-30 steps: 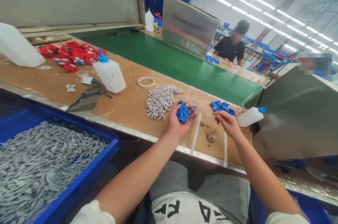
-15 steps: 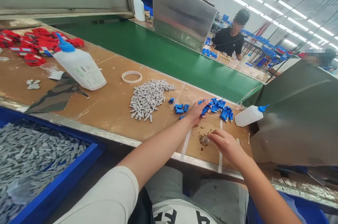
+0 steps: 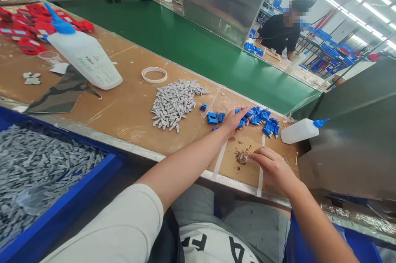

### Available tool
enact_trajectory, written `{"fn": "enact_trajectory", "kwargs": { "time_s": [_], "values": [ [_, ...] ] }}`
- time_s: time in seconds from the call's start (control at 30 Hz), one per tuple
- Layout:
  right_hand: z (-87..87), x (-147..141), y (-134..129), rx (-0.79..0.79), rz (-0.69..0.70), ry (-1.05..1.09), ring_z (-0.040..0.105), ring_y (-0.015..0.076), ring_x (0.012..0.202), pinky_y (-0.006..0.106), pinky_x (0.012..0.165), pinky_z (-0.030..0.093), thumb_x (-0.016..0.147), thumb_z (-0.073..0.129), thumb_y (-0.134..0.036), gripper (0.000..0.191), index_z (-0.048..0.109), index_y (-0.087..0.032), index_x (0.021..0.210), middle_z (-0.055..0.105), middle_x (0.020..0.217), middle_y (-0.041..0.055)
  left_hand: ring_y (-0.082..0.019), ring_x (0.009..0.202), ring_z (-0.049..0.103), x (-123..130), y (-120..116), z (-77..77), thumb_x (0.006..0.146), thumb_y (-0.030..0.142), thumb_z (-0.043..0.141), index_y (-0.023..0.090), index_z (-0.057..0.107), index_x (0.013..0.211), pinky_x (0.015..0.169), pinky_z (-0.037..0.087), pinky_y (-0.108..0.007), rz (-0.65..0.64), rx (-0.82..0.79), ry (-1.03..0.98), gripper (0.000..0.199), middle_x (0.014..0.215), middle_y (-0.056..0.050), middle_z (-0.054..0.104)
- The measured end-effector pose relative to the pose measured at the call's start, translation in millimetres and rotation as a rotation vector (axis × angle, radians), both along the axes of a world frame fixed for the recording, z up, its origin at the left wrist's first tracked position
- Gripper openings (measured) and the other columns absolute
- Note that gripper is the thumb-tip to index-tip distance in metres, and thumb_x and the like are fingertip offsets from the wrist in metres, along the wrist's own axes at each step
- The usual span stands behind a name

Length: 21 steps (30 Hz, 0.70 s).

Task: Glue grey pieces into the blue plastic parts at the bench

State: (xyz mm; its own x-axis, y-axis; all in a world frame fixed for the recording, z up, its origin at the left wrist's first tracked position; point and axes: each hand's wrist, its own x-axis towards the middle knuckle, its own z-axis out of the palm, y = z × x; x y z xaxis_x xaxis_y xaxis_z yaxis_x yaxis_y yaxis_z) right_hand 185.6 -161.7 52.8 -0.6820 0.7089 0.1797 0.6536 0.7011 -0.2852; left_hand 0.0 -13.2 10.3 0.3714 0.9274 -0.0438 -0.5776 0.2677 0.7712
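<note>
My left hand [image 3: 233, 123] is at the near-left edge of a pile of blue plastic parts [image 3: 261, 115], its fingers curled around a blue part [image 3: 242, 122]. To its lower right, my right hand [image 3: 272, 164] pinches a small pale piece [image 3: 246, 157], too small to make out clearly. That piece touches a dark wet patch [image 3: 240, 156] on the brown table covering. A few separate blue parts [image 3: 212, 118] lie left of my left hand. Further left is a heap of small grey plastic pieces [image 3: 176, 104].
A white squeeze bottle [image 3: 298, 131] lies tilted at right, beside a metal panel [image 3: 359, 131]. At left stand a larger bottle [image 3: 88, 58], a tape ring [image 3: 154, 75] and red parts [image 3: 31, 27]. A green conveyor [image 3: 154, 36] runs behind; a co-worker [image 3: 278, 34] sits beyond.
The camera view has tilted down and shifted slightly. Both hands stay at nearly the same places, the left by the blue parts and the right at the wet patch.
</note>
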Motion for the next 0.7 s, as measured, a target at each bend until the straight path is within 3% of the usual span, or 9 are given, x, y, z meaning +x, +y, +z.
{"fn": "enact_trajectory", "kwargs": {
  "time_s": [0.2, 0.33, 0.5, 0.7],
  "values": [
    [4.4, -5.9, 1.4, -0.053, -0.002, 0.028, 0.064, 0.0228, 0.093, 0.036, 0.080, 0.055, 0.107, 0.044, -0.016, 0.031, 0.068, -0.024, 0.126, 0.069, 0.101, 0.0104, -0.012, 0.053, 0.057, -0.7, 0.9, -3.4, 0.085, 0.059, 0.074, 0.017, 0.071, 0.097, 0.037, 0.024, -0.020, -0.031, 0.005, 0.106, 0.043, 0.075, -0.002, 0.061],
    [3.9, -6.6, 19.4, -0.090, -0.141, 0.320, 0.067, 0.0206, 0.087, 0.033, 0.077, 0.056, 0.106, 0.055, -0.027, 0.019, 0.073, -0.023, 0.108, 0.071, 0.094, 0.0078, -0.013, 0.051, 0.059, -3.5, -0.2, -1.5, 0.084, 0.058, 0.075, 0.021, 0.068, 0.103, 0.037, 0.024, -0.020, -0.076, 0.017, 0.072, 0.043, 0.074, -0.002, 0.064],
    [-21.5, 1.4, 63.9, -0.035, -0.495, 0.938, 0.067, 0.0186, 0.072, 0.032, 0.069, 0.057, 0.095, 0.070, -0.046, 0.025, 0.072, -0.021, 0.098, 0.070, 0.081, 0.0040, -0.014, 0.047, 0.059, -4.6, -2.0, 2.5, 0.085, 0.067, 0.069, 0.017, 0.064, 0.090, 0.035, 0.023, -0.020, -0.098, 0.009, 0.132, 0.051, 0.070, -0.005, 0.066],
    [-51.8, 4.6, 84.1, -0.025, -0.563, 1.159, 0.061, 0.0146, 0.064, 0.029, 0.062, 0.054, 0.088, 0.077, -0.047, 0.027, 0.076, -0.021, 0.095, 0.069, 0.077, 0.0019, -0.015, 0.051, 0.064, -7.5, -1.6, 4.6, 0.080, 0.070, 0.075, 0.021, 0.061, 0.115, 0.033, 0.028, -0.017, -0.089, 0.029, 0.194, 0.062, 0.077, -0.001, 0.066]
  ]
}}
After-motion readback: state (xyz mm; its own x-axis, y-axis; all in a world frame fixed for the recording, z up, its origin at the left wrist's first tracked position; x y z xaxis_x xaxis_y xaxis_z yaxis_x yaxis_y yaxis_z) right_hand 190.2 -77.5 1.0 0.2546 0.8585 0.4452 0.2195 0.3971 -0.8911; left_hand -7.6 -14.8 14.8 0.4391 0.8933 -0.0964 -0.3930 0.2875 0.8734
